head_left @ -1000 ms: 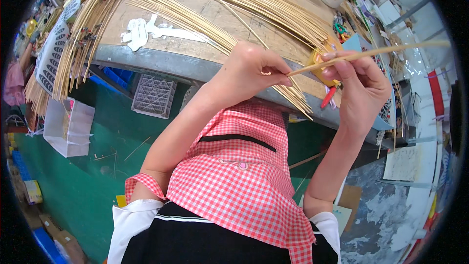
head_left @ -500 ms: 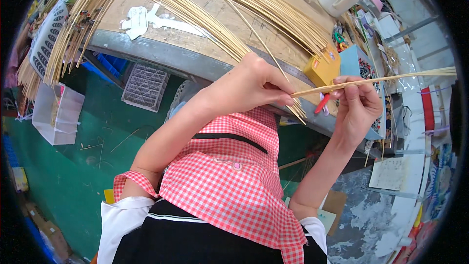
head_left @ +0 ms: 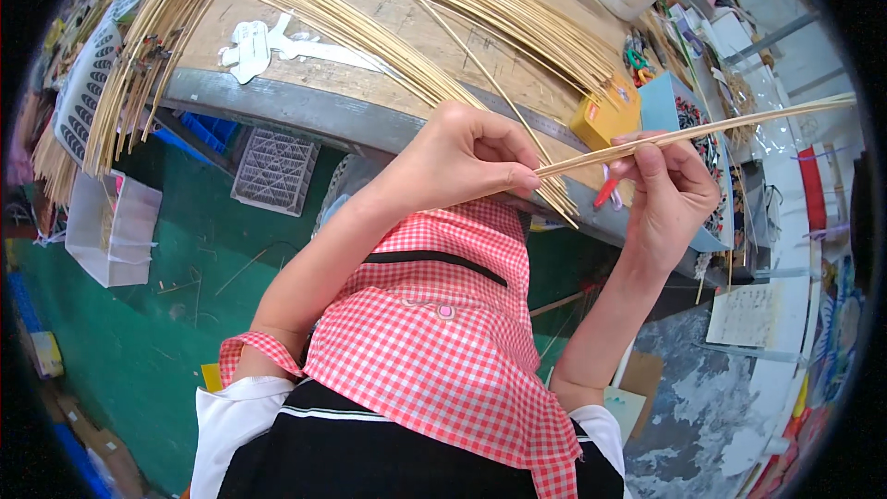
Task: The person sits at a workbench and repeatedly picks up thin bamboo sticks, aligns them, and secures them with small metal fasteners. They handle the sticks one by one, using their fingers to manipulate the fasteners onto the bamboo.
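Both my hands are raised over the table's front edge, pinching a thin bundle of pale bamboo strips (head_left: 767, 117). My left hand (head_left: 473, 155) closes thumb and fingertips on its left end. My right hand (head_left: 673, 187) grips it further along, with the strips running out past it to the right. The bundle tilts slightly upward to the right. Beneath my left hand lies a loose row of bamboo strips (head_left: 370, 32) on the wooden table, their near ends jutting past the edge. A red-handled tool (head_left: 606, 192) is beside my right hand, partly hidden.
A larger pile of strips (head_left: 499, 18) lies further back. At the right stand a yellow box (head_left: 605, 117) and a light blue box (head_left: 658, 102) holding small red and black parts. White cutouts (head_left: 249, 51) lie left. A white bin (head_left: 111, 231) and grey crate (head_left: 274, 169) are below.
The held bundle now tilts more steeply, its right end higher. My left hand has shifted slightly left, and both hands keep their pinch. The whole view has shifted a little.
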### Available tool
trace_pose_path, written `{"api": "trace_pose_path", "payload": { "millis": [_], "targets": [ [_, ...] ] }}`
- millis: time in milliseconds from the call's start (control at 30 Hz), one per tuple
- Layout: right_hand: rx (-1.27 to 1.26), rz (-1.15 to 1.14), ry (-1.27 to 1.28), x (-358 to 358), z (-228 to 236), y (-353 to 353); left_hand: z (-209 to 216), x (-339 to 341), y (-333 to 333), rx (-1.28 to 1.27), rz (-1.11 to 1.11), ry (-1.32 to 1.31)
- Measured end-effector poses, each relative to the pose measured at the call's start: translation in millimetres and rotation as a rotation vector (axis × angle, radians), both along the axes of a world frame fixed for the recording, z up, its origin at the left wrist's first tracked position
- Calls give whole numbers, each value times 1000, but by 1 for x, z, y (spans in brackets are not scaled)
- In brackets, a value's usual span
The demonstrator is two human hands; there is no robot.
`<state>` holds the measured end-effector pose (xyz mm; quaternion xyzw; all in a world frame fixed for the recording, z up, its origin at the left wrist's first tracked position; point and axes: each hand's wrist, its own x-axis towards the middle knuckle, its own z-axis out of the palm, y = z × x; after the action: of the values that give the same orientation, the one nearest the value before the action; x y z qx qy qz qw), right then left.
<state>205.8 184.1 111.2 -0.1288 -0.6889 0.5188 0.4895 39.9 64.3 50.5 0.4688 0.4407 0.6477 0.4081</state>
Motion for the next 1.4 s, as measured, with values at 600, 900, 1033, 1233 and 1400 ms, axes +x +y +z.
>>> {"api": "trace_pose_path", "payload": {
  "millis": [600, 900, 1033, 1233, 1400],
  "targets": [
    [-42, -70, 87, -18, -3, -17, -17, 4, 5, 152, 225, 246],
    [-29, -82, 33, -24, -6, -22, -8, 13, 1, 179, 320, 115],
    [-35, -47, 32, -24, -5, -24, -6, 10, -3, 98, 275, -7],
    [-50, -14, 19, -24, -6, -25, -10, 4, -2, 64, 246, -89],
    [-43, 5, 14, -26, -6, -26, -6, 5, -5, 110, 315, 17]
  ]
}}
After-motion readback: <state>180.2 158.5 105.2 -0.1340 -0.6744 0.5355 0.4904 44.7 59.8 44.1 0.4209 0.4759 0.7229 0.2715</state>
